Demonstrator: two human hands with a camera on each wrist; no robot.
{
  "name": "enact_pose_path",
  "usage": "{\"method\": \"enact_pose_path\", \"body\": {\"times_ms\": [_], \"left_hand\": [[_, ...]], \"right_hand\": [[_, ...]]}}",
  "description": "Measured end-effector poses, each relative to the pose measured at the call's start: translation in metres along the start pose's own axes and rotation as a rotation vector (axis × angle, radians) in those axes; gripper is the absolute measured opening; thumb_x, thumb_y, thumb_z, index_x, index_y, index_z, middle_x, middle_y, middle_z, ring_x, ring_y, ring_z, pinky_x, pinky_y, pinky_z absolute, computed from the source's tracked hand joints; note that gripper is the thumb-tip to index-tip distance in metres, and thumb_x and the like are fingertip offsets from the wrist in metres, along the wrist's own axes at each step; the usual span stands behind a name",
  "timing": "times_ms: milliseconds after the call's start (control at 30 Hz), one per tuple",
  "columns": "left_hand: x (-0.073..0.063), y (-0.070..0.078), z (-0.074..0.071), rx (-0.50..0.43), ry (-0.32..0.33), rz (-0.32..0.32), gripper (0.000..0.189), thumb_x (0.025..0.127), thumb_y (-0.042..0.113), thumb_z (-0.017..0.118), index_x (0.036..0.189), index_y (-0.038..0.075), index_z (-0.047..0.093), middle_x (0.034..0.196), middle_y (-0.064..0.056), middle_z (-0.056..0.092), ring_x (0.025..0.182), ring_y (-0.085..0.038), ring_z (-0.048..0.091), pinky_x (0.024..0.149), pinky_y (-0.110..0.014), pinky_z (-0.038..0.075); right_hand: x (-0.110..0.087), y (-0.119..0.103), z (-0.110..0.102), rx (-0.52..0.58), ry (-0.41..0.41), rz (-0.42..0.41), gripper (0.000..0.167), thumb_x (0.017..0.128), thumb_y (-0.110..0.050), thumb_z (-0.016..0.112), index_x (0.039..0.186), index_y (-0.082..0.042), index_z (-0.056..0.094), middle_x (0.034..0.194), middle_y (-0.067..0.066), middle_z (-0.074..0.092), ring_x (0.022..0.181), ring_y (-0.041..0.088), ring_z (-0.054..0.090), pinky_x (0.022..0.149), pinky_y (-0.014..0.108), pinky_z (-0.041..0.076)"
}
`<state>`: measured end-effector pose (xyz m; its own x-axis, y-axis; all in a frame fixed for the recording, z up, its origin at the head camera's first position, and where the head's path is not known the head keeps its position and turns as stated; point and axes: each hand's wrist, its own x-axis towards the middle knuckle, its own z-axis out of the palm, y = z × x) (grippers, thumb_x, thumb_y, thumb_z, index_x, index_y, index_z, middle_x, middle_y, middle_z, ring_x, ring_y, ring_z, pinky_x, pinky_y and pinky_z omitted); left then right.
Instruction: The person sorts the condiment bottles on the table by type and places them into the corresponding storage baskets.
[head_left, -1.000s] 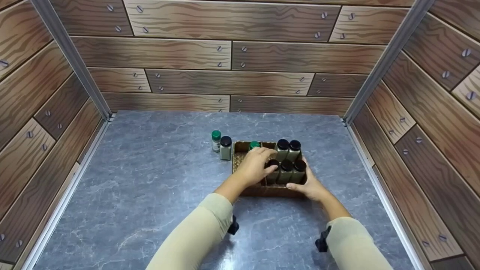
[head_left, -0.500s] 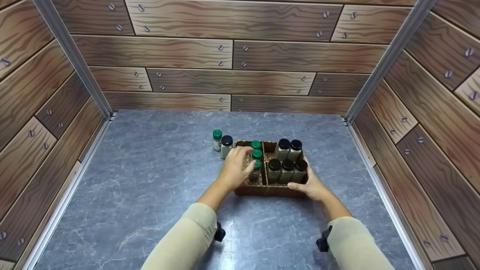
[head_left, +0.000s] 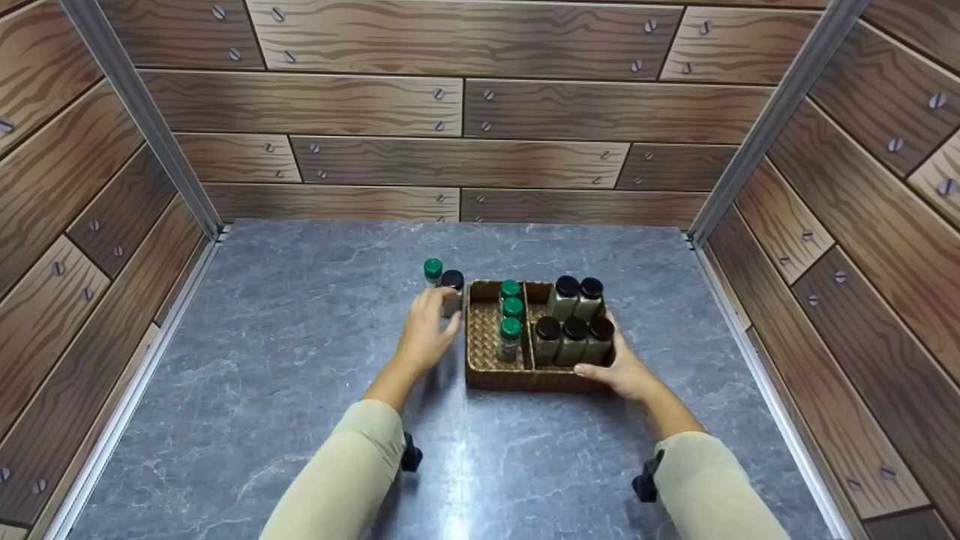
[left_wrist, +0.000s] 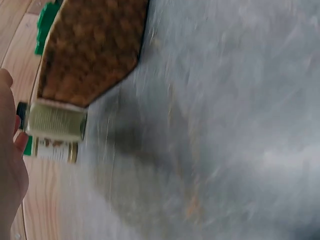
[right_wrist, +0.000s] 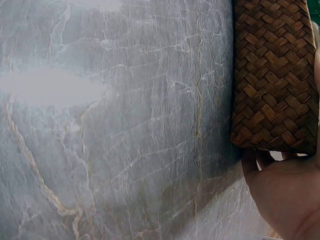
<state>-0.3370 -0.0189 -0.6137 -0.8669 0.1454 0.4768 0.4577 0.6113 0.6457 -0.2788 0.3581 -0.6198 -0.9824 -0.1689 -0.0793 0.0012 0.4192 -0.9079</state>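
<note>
A brown woven basket (head_left: 499, 381) with a divider stands on the table. My right hand (head_left: 622, 371) grips its right end, thumb over the front rim; in the right wrist view its fingers (right_wrist: 285, 192) reach around the basket's corner. To the left of the basket, a black-capped spice jar (head_left: 452, 280) stands upright beside a green-capped spice jar (head_left: 433, 268). My left hand (head_left: 421, 334) is right at the black-capped jar, fingers and thumb spread apart and partly covering both jars. The left wrist view shows the fingertips close to the black cap (left_wrist: 21, 116).
Three green-capped jars (head_left: 511, 328) stand along the divider in the basket's left compartment. Several black-capped jars (head_left: 574, 330) stand in two rows in the right one. Wood-patterned walls (head_left: 465, 165) with metal corner posts enclose the grey marbled table (head_left: 300, 337).
My left hand has moved left, out from over the basket to the two jars beside it, uncovering the green-capped jars inside. The right hand has stayed on the basket.
</note>
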Motion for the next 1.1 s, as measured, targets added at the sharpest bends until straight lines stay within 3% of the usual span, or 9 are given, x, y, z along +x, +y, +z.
{"method": "enact_pose_path", "body": {"times_ms": [133, 233, 367, 633, 833, 933, 1100], "left_hand": [[0.012, -0.014, -0.01, 0.004, 0.032, -0.02, 0.038, 0.097, -0.001, 0.071, 0.134, 0.004, 0.063, 0.134, -0.02, 0.062, 0.126, -0.04, 0.064, 0.112, -0.053, 0.056], [0.021, -0.023, -0.017, 0.016, 0.02, -0.066, 0.045, 0.096, -0.007, 0.069, 0.139, 0.006, 0.062, 0.141, -0.02, 0.058, 0.133, -0.042, 0.06, 0.115, -0.053, 0.054], [0.033, -0.029, -0.027, 0.042, -0.045, -0.15, 0.055, 0.097, -0.009, 0.065, 0.148, 0.009, 0.058, 0.152, -0.018, 0.051, 0.145, -0.042, 0.052, 0.122, -0.054, 0.049], [0.059, -0.035, -0.037, 0.139, -0.22, -0.237, 0.066, 0.101, -0.008, 0.061, 0.16, 0.018, 0.05, 0.17, -0.02, 0.036, 0.152, -0.045, 0.047, 0.125, -0.056, 0.046], [0.074, -0.029, -0.036, 0.131, -0.333, -0.306, 0.069, 0.106, -0.005, 0.051, 0.167, 0.024, 0.042, 0.176, -0.017, 0.029, 0.155, -0.047, 0.045, 0.124, -0.056, 0.047], [0.078, -0.026, -0.033, 0.141, -0.37, -0.303, 0.065, 0.108, -0.003, 0.051, 0.167, 0.023, 0.043, 0.178, -0.016, 0.028, 0.155, -0.047, 0.046, 0.124, -0.055, 0.048], [0.081, -0.028, -0.024, 0.151, -0.356, -0.301, 0.051, 0.111, 0.005, 0.055, 0.16, 0.018, 0.052, 0.174, -0.012, 0.036, 0.155, -0.04, 0.048, 0.127, -0.051, 0.045]], "right_hand": [[-0.001, 0.0, 0.001, -0.006, -0.005, 0.017, 0.134, 0.087, -0.017, 0.091, 0.174, -0.011, -0.011, 0.182, 0.025, -0.005, 0.168, 0.051, 0.002, 0.137, 0.067, -0.002], [-0.001, 0.0, 0.001, -0.012, -0.013, 0.032, 0.135, 0.087, -0.019, 0.091, 0.174, -0.013, -0.012, 0.182, 0.025, -0.006, 0.167, 0.052, 0.002, 0.136, 0.067, -0.001], [-0.001, 0.001, 0.002, -0.024, -0.019, 0.039, 0.135, 0.087, -0.02, 0.092, 0.174, -0.013, -0.012, 0.181, 0.028, -0.004, 0.167, 0.054, 0.005, 0.136, 0.068, 0.001], [-0.003, -0.002, -0.002, -0.033, -0.014, 0.071, 0.138, 0.086, -0.021, 0.092, 0.174, -0.018, -0.014, 0.182, 0.026, -0.004, 0.167, 0.054, 0.003, 0.136, 0.069, 0.0], [-0.004, -0.003, -0.003, -0.024, -0.006, 0.063, 0.137, 0.086, -0.019, 0.092, 0.174, -0.016, -0.012, 0.181, 0.029, -0.001, 0.167, 0.054, 0.004, 0.135, 0.07, 0.001], [-0.004, -0.002, -0.003, -0.011, -0.003, 0.04, 0.136, 0.085, -0.017, 0.092, 0.174, -0.015, -0.011, 0.181, 0.029, 0.001, 0.167, 0.054, 0.006, 0.135, 0.07, 0.001], [-0.004, -0.001, -0.001, 0.001, 0.003, 0.019, 0.135, 0.084, -0.014, 0.092, 0.175, -0.016, -0.009, 0.181, 0.028, 0.005, 0.167, 0.053, 0.008, 0.136, 0.069, 0.001]]}}
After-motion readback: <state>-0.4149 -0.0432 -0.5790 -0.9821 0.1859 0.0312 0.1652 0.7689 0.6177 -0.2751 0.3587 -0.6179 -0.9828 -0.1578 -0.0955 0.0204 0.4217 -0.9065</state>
